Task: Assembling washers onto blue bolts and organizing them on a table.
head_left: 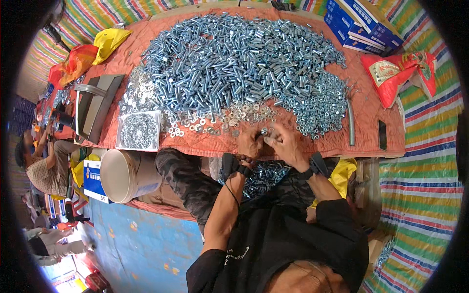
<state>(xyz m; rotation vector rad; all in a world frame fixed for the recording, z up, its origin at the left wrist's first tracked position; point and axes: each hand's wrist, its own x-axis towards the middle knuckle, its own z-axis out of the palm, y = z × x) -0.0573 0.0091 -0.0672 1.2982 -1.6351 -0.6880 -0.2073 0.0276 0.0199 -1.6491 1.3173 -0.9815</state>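
My left hand (249,142) and my right hand (287,142) meet at the near edge of the cloth-covered table. Both are closed, with the fingertips pinched around a small shiny metal fastener (264,131); its exact kind is too small to tell. Just beyond my fingers lie scattered flat washers (244,113). A large heap of bluish metal bolts and sleeves (229,63) spreads behind them. To the right of the heap sits a pile of hex nuts (320,110). At the left, a white tray (159,132) holds many small ring washers.
A grey metal scoop-like bin (100,107) stands at the table's left, above a white bucket (117,176). Blue boxes (364,24), a red bag (383,80), a metal rod (351,122) and a phone (382,135) lie right. More bolts (266,179) sit below my hands. Another person (46,171) sits far left.
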